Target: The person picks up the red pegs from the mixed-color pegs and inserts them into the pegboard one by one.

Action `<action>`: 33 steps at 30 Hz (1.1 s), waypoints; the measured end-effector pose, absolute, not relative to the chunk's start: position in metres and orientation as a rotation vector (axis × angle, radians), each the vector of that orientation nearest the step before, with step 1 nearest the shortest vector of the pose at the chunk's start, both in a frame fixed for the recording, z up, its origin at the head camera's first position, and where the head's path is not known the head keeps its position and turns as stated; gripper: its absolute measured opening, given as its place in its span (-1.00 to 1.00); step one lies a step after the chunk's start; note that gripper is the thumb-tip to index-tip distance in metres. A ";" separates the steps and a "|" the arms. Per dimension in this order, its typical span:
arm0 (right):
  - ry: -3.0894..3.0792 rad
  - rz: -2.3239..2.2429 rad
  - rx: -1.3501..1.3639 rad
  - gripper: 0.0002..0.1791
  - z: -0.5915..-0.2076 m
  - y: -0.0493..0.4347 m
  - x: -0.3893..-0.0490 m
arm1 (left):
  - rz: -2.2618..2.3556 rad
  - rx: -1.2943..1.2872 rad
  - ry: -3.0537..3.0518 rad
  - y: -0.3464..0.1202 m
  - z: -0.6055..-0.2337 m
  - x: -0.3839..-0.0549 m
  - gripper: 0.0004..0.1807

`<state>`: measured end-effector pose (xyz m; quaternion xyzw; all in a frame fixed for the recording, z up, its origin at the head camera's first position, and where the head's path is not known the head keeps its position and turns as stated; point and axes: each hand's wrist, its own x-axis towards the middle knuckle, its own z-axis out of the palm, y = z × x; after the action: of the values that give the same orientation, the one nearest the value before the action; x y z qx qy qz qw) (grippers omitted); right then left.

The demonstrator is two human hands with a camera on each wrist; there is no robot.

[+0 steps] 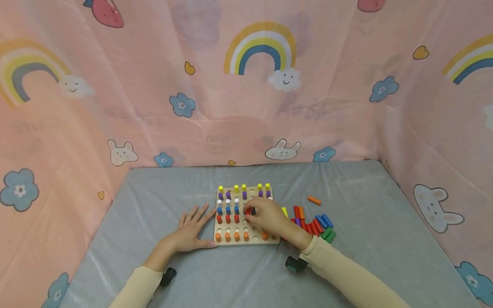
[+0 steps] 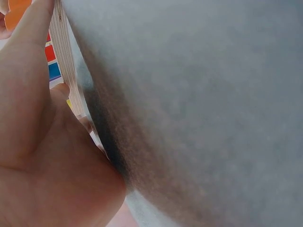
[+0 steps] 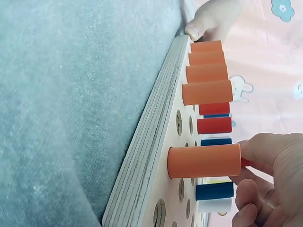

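Note:
A wooden pegboard [image 1: 246, 243] lies on the table with rows of yellow, purple, white, blue, red and orange pegs standing in its holes. My left hand [image 1: 188, 234] is spread flat beside it, fingers straight, with the thumb touching its near left corner. Over the right half of the board, my right hand [image 1: 269, 217] pinches a red peg [image 3: 245, 162] between thumb and fingers. Most of that peg is hidden by the hand and by an orange peg [image 3: 203, 161] in the right wrist view. Some holes near the hand are bare.
Right of the board lies a loose pile of red, blue [image 1: 327, 220], green [image 1: 330, 237] and other pegs. One orange peg [image 1: 314, 200] lies apart behind it. A grey cloth covers the table [image 1: 366, 256], and a pink printed curtain [image 1: 246, 115] hangs around it.

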<state>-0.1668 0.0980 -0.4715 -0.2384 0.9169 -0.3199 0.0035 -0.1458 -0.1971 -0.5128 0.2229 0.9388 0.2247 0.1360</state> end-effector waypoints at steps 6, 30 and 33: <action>2.845 -1.009 -0.776 -0.84 -0.472 0.096 -0.167 | 0.669 0.644 2.719 -0.197 -0.515 -0.145 0.13; 2.841 -0.988 -0.827 -0.84 -0.480 0.094 -0.170 | 0.619 0.613 2.709 -0.193 -0.504 -0.143 0.11; 2.831 -1.001 -0.811 -0.84 -0.479 0.094 -0.170 | 0.659 0.626 2.713 -0.194 -0.506 -0.144 0.13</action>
<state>-0.1703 0.0935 -0.4794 -0.2608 0.9100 -0.3219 0.0157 -0.1437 -0.1941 -0.5061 0.2168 0.9389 0.2281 0.1394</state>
